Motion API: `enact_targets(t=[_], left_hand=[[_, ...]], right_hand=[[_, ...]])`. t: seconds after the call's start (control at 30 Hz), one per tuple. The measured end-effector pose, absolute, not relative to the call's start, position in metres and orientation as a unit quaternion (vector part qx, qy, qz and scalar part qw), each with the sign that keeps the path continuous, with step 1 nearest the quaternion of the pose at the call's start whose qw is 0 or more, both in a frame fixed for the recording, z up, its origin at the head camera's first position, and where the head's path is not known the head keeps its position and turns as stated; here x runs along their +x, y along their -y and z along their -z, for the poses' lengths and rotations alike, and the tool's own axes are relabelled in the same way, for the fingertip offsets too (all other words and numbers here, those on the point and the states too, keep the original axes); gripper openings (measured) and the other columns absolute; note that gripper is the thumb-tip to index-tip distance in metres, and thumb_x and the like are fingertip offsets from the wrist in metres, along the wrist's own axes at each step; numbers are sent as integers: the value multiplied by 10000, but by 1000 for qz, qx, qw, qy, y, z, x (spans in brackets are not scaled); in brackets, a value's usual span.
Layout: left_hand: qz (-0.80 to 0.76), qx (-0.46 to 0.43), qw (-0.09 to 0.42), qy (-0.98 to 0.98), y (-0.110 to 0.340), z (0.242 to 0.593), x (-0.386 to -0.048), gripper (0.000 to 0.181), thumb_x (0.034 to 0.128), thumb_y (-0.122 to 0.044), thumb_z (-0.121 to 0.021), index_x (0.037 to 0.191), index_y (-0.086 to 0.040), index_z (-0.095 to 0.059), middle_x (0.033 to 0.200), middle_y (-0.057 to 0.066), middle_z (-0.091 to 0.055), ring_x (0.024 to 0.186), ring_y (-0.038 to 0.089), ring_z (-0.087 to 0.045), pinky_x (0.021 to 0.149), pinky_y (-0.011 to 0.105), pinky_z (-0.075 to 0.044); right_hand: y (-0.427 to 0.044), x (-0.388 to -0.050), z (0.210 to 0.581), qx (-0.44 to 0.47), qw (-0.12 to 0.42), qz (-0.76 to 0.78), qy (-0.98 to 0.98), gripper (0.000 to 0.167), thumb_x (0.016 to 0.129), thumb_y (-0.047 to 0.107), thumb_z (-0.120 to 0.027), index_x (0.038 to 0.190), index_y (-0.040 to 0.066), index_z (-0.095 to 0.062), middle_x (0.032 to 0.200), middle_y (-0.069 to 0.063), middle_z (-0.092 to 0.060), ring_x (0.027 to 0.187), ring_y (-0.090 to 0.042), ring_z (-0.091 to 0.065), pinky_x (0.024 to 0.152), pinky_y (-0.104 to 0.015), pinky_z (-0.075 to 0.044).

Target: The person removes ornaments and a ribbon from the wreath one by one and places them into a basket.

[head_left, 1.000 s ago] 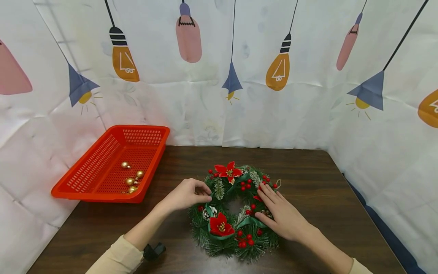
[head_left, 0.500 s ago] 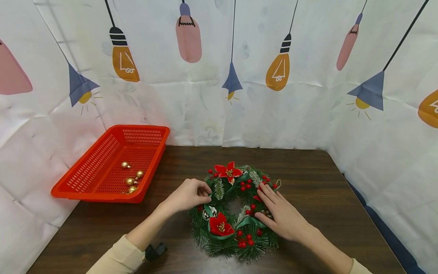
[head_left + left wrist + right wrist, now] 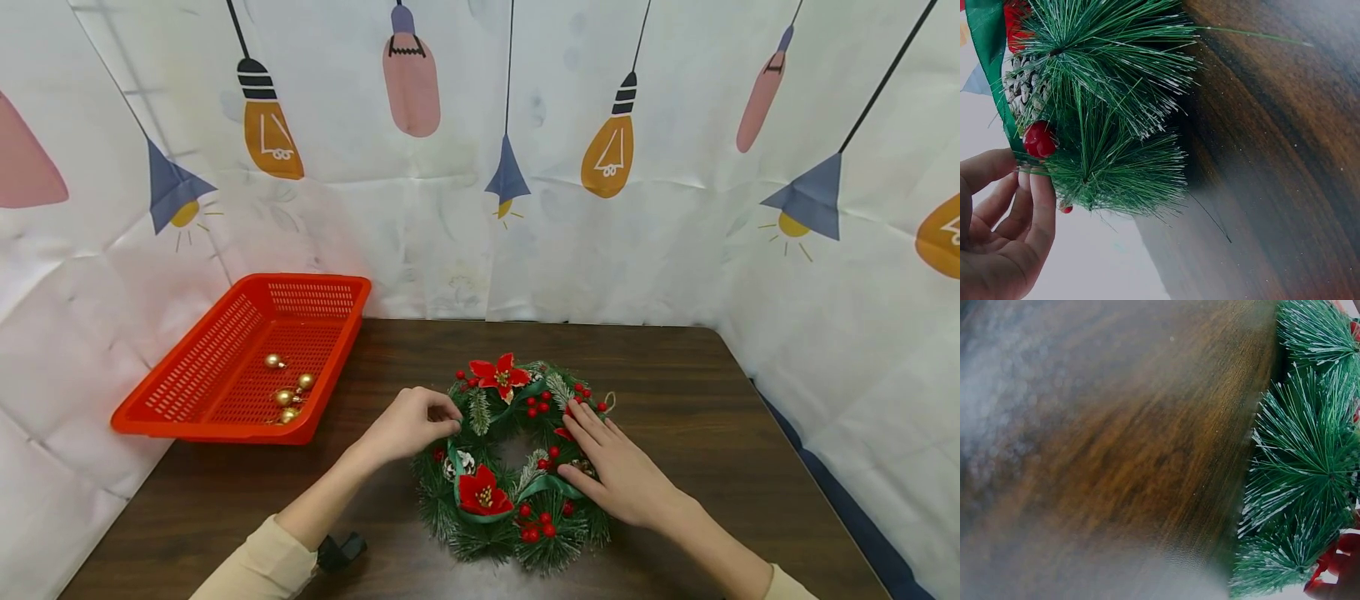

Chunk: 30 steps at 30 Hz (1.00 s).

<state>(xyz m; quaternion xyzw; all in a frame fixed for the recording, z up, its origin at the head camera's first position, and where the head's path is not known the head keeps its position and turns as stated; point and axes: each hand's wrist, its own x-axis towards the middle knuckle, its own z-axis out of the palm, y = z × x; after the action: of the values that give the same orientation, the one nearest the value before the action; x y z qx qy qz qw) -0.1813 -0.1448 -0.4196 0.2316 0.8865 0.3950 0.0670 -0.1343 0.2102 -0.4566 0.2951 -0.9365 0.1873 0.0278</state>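
A round green Christmas wreath (image 3: 487,542) lies on the table, dressed with red poinsettias (image 3: 483,493), berries, pinecones and a green ribbon. At its left side, my left hand (image 3: 411,423) pinches the ribbon (image 3: 996,81) between thumb and fingertips. The left wrist view has this grip close to a red berry (image 3: 1039,139) and a frosted pinecone (image 3: 1025,90). My right hand (image 3: 618,471) rests on the wreath's right side with its fingers extended, covering some decorations there. Only a small part of that hand shows in the right wrist view, at the lower right corner.
A red plastic basket (image 3: 172,429) stands at the back left with several gold ball ornaments (image 3: 285,397) inside. The brown wooden table (image 3: 697,400) meets a printed curtain (image 3: 465,250) behind. A black strap piece (image 3: 341,552) is beside the left sleeve.
The left hand has shifted very slightly upward, still pinching the ribbon. The right hand and the wreath stay in place.
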Motion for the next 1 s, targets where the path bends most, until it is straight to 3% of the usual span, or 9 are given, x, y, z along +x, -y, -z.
enact_targets(t=[0.47, 0.6, 0.77, 1.0], left_hand=[[-418, 204, 41, -884, 159, 418, -183, 54, 965, -150, -732, 970, -167, -784, 880, -82, -703, 786, 139, -648, 701, 340, -543], [-426, 186, 41, -885, 163, 418, -183, 54, 967, -148, -731, 971, -171, -781, 890, -65, -705, 783, 206, -663, 682, 344, -536], [-458, 160, 39, -874, 168, 418, -183, 57, 979, -114, -713, 1000, -123, -766, 919, -4, -712, 791, 338, -699, 682, 371, -569], [-504, 141, 44, -851, 175, 417, -183, 89, 991, -75, -688, 1051, -30, -735, 945, 93, -718, 823, 374, -727, 766, 492, -594]], right_hand=[[-210, -134, 456, 296, 26, -187, 936, 795, 1036, 590, -499, 1602, 56, -333, 1690, -90, -180, 1545, -238, -167, 1190, -576, -228], [-210, -134, 455, 297, 26, -186, 936, 795, 1036, 591, -498, 1600, 55, -338, 1689, -91, -184, 1545, -242, -167, 1189, -577, -232], [-210, -134, 455, 298, 27, -185, 936, 791, 1038, 586, -498, 1598, 51, -340, 1689, -93, -185, 1545, -254, -167, 1189, -578, -231], [-209, -134, 455, 301, 30, -184, 935, 791, 1041, 587, -488, 1595, 41, -342, 1688, -97, -184, 1543, -271, -180, 1182, -590, -240]])
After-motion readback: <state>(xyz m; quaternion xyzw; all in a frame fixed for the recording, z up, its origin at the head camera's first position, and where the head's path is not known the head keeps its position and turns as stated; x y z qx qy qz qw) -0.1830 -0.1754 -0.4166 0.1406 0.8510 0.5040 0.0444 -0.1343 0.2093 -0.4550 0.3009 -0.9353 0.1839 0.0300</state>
